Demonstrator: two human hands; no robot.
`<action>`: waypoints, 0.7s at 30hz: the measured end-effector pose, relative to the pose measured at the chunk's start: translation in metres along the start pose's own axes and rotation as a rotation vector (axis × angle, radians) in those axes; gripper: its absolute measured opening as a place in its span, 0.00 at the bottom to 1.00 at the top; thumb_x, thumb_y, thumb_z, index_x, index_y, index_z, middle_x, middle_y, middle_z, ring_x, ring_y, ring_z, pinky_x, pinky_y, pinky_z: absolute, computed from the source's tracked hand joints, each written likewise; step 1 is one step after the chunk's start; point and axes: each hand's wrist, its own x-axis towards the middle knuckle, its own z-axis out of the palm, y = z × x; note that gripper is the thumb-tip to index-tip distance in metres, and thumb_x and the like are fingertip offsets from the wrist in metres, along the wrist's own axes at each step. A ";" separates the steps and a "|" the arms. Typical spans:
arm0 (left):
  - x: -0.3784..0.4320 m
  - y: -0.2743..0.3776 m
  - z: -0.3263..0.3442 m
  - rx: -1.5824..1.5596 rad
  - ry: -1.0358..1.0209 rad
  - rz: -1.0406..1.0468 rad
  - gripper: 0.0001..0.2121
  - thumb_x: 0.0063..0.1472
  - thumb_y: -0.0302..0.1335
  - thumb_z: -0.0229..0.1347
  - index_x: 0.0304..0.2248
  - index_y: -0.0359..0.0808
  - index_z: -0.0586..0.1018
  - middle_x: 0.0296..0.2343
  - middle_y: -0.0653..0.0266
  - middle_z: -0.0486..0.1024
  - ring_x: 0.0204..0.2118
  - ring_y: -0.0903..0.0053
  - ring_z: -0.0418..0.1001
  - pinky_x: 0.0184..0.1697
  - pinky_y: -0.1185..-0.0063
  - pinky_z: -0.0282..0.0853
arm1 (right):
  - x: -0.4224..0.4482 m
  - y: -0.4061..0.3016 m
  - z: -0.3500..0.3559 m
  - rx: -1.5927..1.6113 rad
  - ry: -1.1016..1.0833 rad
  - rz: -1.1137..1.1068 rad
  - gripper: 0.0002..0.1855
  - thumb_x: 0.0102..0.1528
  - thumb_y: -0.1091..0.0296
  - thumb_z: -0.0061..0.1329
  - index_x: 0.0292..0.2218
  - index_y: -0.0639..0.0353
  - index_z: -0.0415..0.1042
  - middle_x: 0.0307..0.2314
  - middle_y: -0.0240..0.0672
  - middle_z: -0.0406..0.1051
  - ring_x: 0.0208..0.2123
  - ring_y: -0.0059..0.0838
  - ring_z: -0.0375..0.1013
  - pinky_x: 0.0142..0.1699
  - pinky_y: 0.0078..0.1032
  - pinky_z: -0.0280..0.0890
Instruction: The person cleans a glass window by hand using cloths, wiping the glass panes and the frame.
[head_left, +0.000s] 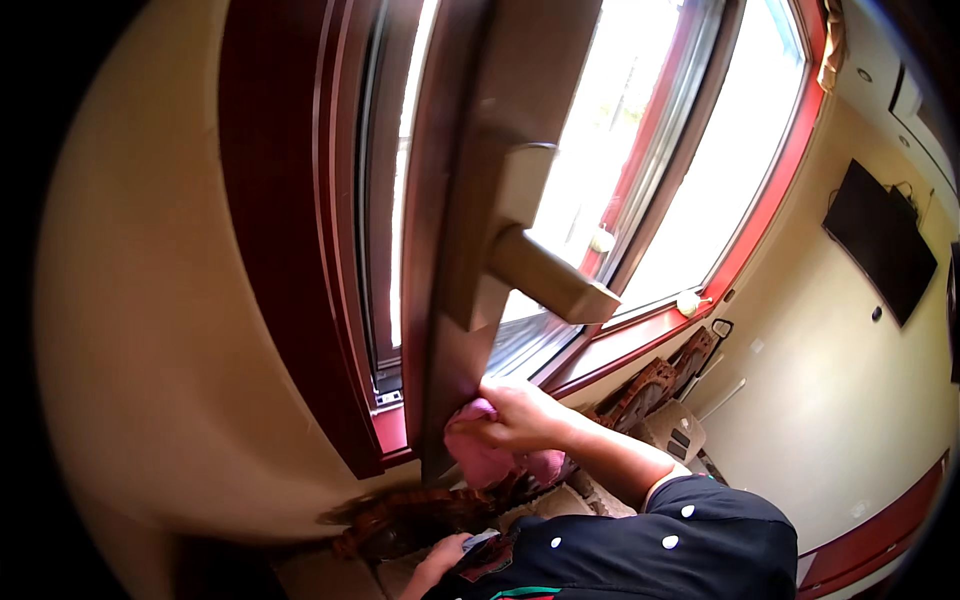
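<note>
My right hand grips a bunched pink cloth against the lower edge of a brown window sash, which stands swung inward. Above this hand, a metallic-looking lever handle juts from the same sash. Low in the picture is my left hand, close to my dark shirt with white dots. A pale grey-blue thing, perhaps a cloth, lies at its fingertips; whether the hand holds it is unclear.
A red window sill runs right, bearing a small pale round object. Carved wooden furniture with beige cushions stands below the window. A black wall-mounted screen hangs at far right.
</note>
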 end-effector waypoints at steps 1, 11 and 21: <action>0.004 -0.006 0.001 -0.038 -0.014 -0.045 0.25 0.49 0.43 0.57 0.46 0.40 0.75 0.40 0.50 0.75 0.44 0.57 0.72 0.45 0.69 0.66 | 0.004 0.001 0.001 0.013 0.007 -0.033 0.21 0.51 0.57 0.49 0.42 0.61 0.66 0.29 0.55 0.72 0.35 0.57 0.71 0.38 0.43 0.65; 0.002 0.041 -0.006 0.181 0.125 0.137 0.19 0.53 0.37 0.54 0.45 0.41 0.75 0.39 0.53 0.75 0.43 0.58 0.72 0.45 0.69 0.67 | 0.024 0.026 0.022 -0.041 0.162 -0.083 0.23 0.53 0.54 0.49 0.37 0.69 0.64 0.24 0.57 0.70 0.32 0.58 0.70 0.36 0.45 0.65; 0.011 0.069 -0.015 -0.096 0.324 0.282 0.25 0.41 0.30 0.65 0.43 0.40 0.75 0.38 0.57 0.75 0.41 0.64 0.74 0.45 0.74 0.68 | 0.054 0.029 0.029 0.018 0.176 -0.063 0.18 0.51 0.59 0.49 0.34 0.68 0.67 0.25 0.56 0.71 0.33 0.56 0.72 0.38 0.43 0.67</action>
